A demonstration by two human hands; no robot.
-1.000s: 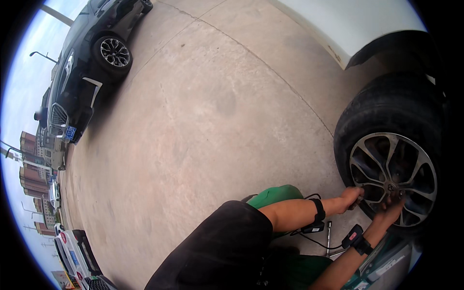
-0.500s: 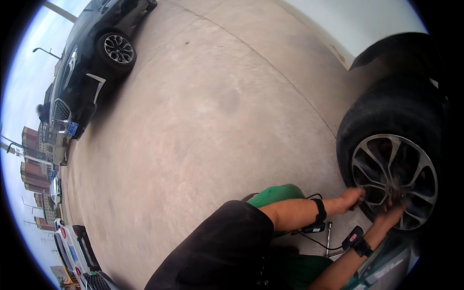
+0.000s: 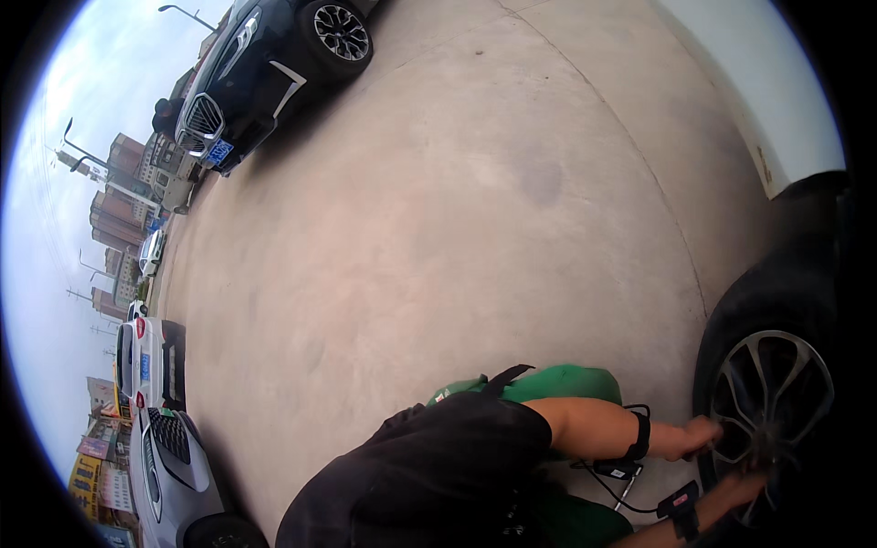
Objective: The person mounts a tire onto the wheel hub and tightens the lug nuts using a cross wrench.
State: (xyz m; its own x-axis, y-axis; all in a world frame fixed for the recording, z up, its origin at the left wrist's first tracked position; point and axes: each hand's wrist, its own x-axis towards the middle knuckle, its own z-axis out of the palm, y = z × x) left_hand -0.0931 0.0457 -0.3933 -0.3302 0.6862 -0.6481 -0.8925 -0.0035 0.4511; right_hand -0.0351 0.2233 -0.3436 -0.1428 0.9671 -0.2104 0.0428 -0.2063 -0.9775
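Observation:
My left hand (image 3: 696, 437) is at the lower left of the dark alloy wheel (image 3: 769, 354) on the right, with fingers curled round something I cannot make out. My right hand (image 3: 749, 484) is lower on the same wheel, by the lower spokes near its centre; its fingers are blurred and what they hold is unclear. Black straps with small cabled devices (image 3: 676, 502) are on my forearms. A metal wrench (image 3: 628, 493) lies on the concrete (image 3: 438, 247) beneath my arms, partly hidden by them.
A white car body (image 3: 767, 110) rises above the wheel. A black car (image 3: 256, 91) stands at upper left, silver (image 3: 178, 475) and white (image 3: 151, 365) cars at lower left. A dark figure (image 3: 166, 119), apparently a person, is beside the black car. Buildings and lamp posts line the left rim.
The view has swung, so the wheel and my hands sit lower and farther right and more parked cars show at left. My hands remain at the wheel.

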